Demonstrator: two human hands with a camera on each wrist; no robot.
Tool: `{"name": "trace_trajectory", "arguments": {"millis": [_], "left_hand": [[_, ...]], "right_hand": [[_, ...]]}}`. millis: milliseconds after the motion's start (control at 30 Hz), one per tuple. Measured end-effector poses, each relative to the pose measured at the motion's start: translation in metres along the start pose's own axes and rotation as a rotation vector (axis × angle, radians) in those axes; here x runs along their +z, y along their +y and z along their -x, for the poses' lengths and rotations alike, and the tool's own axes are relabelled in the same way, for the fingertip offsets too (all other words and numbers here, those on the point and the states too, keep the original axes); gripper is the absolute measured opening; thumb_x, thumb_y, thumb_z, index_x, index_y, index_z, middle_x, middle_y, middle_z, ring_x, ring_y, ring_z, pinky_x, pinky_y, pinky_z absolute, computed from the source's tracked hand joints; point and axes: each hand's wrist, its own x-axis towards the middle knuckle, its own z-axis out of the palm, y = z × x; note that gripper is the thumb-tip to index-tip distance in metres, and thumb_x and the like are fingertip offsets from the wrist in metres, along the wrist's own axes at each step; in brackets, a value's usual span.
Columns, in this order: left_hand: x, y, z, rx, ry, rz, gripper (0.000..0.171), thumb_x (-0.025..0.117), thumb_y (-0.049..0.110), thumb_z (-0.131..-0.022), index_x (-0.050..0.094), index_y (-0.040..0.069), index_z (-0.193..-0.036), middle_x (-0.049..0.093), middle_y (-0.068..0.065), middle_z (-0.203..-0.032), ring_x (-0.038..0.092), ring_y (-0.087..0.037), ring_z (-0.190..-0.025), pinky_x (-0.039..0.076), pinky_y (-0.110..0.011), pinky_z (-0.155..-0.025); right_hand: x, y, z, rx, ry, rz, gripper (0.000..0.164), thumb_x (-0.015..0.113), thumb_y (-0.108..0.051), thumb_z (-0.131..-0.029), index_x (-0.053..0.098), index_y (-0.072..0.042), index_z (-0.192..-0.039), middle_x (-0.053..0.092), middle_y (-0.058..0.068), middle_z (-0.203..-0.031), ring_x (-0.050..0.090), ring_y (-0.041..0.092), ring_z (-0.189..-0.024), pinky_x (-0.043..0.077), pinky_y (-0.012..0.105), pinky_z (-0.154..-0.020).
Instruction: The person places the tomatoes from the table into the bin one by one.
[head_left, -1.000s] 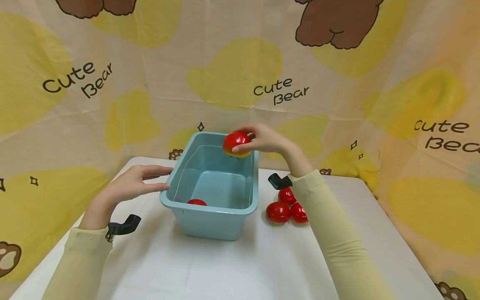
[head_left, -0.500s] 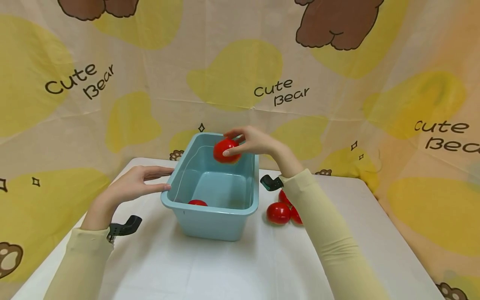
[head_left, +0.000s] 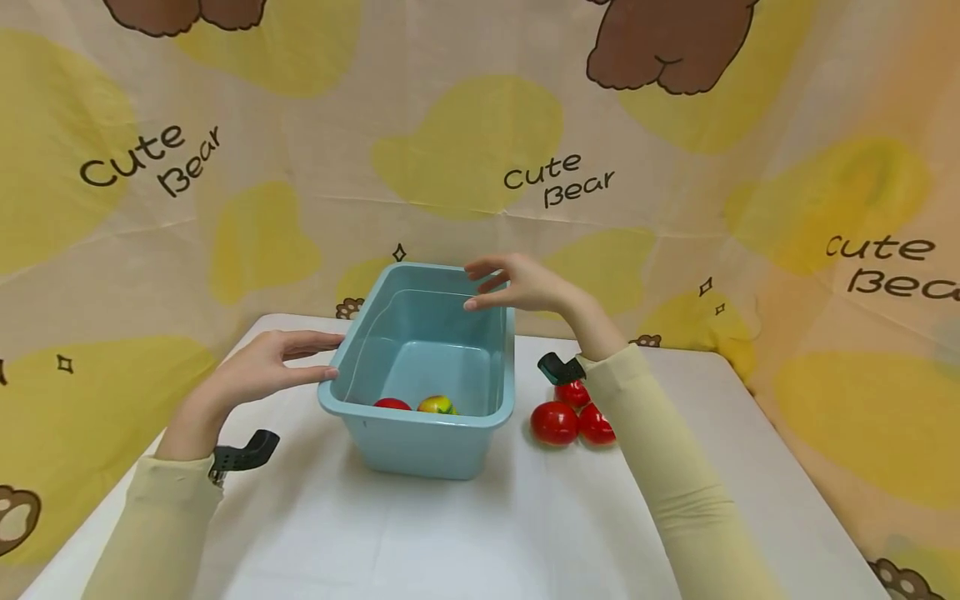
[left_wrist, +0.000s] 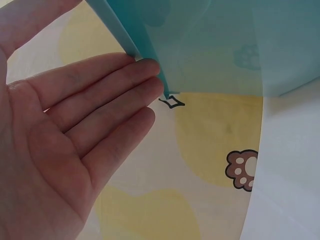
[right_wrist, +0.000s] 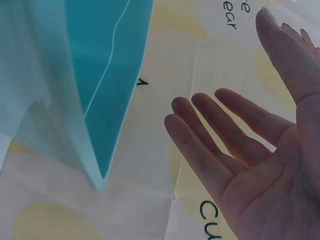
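A light blue plastic basin point(head_left: 420, 446) stands on the white table. My left hand point(head_left: 273, 367) touches its left rim with straight fingers; the left wrist view shows the fingertips point(left_wrist: 150, 67) right at the rim. Over the basin's right rim my right hand point(head_left: 525, 283) is raised, fingers spread and holding nothing, as the right wrist view also shows. Inside the basin, near its front wall, lie a red tomato point(head_left: 392, 403) and another tomato point(head_left: 437, 405) with its yellow-green side up. Both are partly hidden by the front rim.
Right of the basin several red tomatoes point(head_left: 555, 423) sit close together on the white table point(head_left: 420, 542), partly behind the right sleeve point(head_left: 675, 467). A cloth backdrop point(head_left: 450, 150) with bear prints hangs behind the table.
The right hand moved left over the basin with a tomato, then let it go. That tomato now lies in the basin beside the first one. The right hand has drawn back slightly right; the left stayed put.
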Motion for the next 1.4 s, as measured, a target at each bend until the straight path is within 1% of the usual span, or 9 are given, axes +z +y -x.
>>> {"name": "trace_trajectory", "arguments": {"millis": [167,333,533,567,700,800,967,1233,1400], "left_hand": [[0.000,-0.001,-0.001,0.004,-0.010,-0.004,0.056,0.072,0.039,-0.083,0.058,0.013,-0.131,0.061,-0.007,-0.129,0.055,-0.034,-0.122,0.044,-0.052,-0.100],[-0.001,-0.002,-0.001,-0.006,-0.011,-0.020,0.056,0.071,0.041,-0.083,0.057,0.016,-0.132,0.060,-0.004,-0.130,0.055,-0.031,-0.122,0.045,-0.050,-0.100],[-0.001,-0.002,-0.001,-0.009,-0.012,-0.019,0.055,0.071,0.041,-0.084,0.057,0.019,-0.132,0.060,-0.004,-0.130,0.055,-0.031,-0.123,0.046,-0.051,-0.099],[-0.001,-0.002,0.000,-0.011,-0.013,-0.018,0.054,0.070,0.042,-0.084,0.057,0.019,-0.132,0.060,-0.004,-0.130,0.055,-0.031,-0.123,0.045,-0.051,-0.099],[-0.001,-0.001,0.000,-0.018,-0.014,-0.015,0.053,0.070,0.042,-0.084,0.057,0.021,-0.131,0.060,-0.003,-0.130,0.054,-0.033,-0.123,0.045,-0.052,-0.099],[-0.001,-0.001,0.000,-0.020,-0.014,-0.017,0.054,0.070,0.042,-0.084,0.057,0.020,-0.132,0.060,-0.004,-0.131,0.053,-0.033,-0.124,0.045,-0.052,-0.099],[-0.001,0.000,-0.001,-0.026,-0.018,-0.024,0.056,0.070,0.043,-0.084,0.056,0.019,-0.132,0.059,-0.006,-0.132,0.053,-0.035,-0.124,0.044,-0.052,-0.100],[-0.001,0.002,0.000,-0.042,-0.022,-0.033,0.055,0.069,0.044,-0.085,0.056,0.020,-0.133,0.058,-0.005,-0.133,0.053,-0.032,-0.124,0.045,-0.052,-0.099],[0.000,0.002,-0.001,-0.052,-0.028,-0.034,0.055,0.068,0.044,-0.085,0.055,0.022,-0.133,0.058,-0.004,-0.134,0.053,-0.030,-0.125,0.045,-0.051,-0.099]], "right_hand": [[-0.005,0.010,0.013,0.020,0.014,-0.023,0.060,0.076,-0.027,-0.081,0.053,-0.009,-0.134,0.057,0.007,-0.133,0.061,0.029,-0.114,0.050,0.039,-0.097],[-0.010,0.019,0.027,0.051,0.030,-0.023,0.062,0.076,-0.029,-0.081,0.052,-0.011,-0.135,0.057,0.007,-0.132,0.062,0.026,-0.113,0.052,0.037,-0.095],[-0.013,0.031,0.042,0.085,0.042,-0.012,0.061,0.076,-0.033,-0.081,0.053,-0.012,-0.134,0.057,0.010,-0.132,0.062,0.027,-0.113,0.053,0.040,-0.094],[-0.013,0.034,0.044,0.089,0.043,-0.015,0.061,0.075,-0.033,-0.081,0.053,-0.011,-0.134,0.056,0.012,-0.133,0.061,0.028,-0.113,0.052,0.041,-0.094],[-0.013,0.043,0.054,0.121,0.056,-0.020,0.061,0.075,-0.035,-0.081,0.054,-0.013,-0.133,0.057,0.010,-0.131,0.061,0.027,-0.113,0.053,0.041,-0.092],[-0.014,0.049,0.062,0.139,0.060,-0.028,0.060,0.075,-0.035,-0.081,0.053,-0.013,-0.133,0.057,0.008,-0.131,0.060,0.027,-0.115,0.054,0.040,-0.092],[-0.015,0.058,0.075,0.159,0.070,-0.029,0.060,0.074,-0.034,-0.082,0.052,-0.012,-0.134,0.057,0.008,-0.132,0.059,0.027,-0.117,0.055,0.039,-0.090],[-0.011,0.076,0.095,0.198,0.090,-0.066,0.060,0.074,-0.032,-0.083,0.052,-0.011,-0.134,0.057,0.011,-0.132,0.059,0.030,-0.117,0.055,0.041,-0.089],[-0.008,0.088,0.107,0.224,0.098,-0.087,0.059,0.073,-0.034,-0.083,0.052,-0.011,-0.134,0.057,0.011,-0.131,0.059,0.029,-0.117,0.054,0.042,-0.091]]}}
